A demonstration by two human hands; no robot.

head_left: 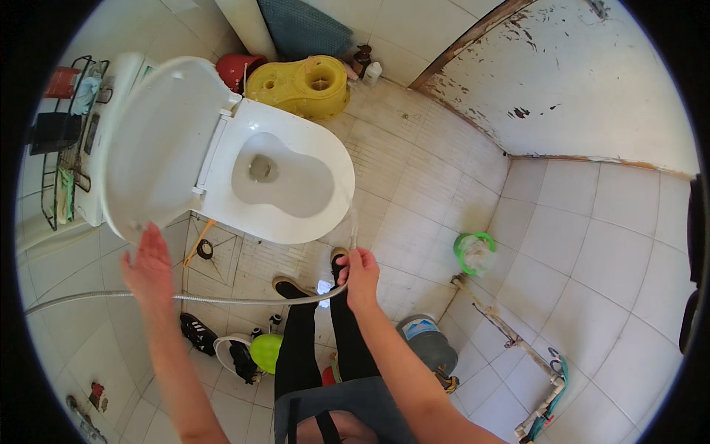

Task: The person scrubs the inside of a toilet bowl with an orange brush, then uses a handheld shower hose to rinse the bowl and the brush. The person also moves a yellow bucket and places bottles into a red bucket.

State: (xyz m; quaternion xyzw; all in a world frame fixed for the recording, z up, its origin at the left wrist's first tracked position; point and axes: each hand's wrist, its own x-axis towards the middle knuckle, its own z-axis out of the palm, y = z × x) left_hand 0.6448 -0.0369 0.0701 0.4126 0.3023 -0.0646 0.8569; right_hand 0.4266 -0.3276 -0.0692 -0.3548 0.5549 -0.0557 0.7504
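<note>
My right hand (360,277) grips the end part of a silver flexible shower hose (238,300). A clear stream of water (354,219) seems to leave it near the front rim of the white toilet (327,166). The hose runs left and passes under my left forearm. My left hand (150,269), slightly blurred, is empty with its fingers apart, just in front of the lower edge of the raised toilet lid (161,133). Whether it touches the lid I cannot tell. Inside the bowl (299,186), a little water stands at the drain hole.
A yellow plastic stool (299,83) and a red bucket (236,69) stand beyond the toilet. A wire rack (52,183) is at the left. On the tiled floor are a green bin (466,250), a grey water jug (430,344) and a black shoe (197,333).
</note>
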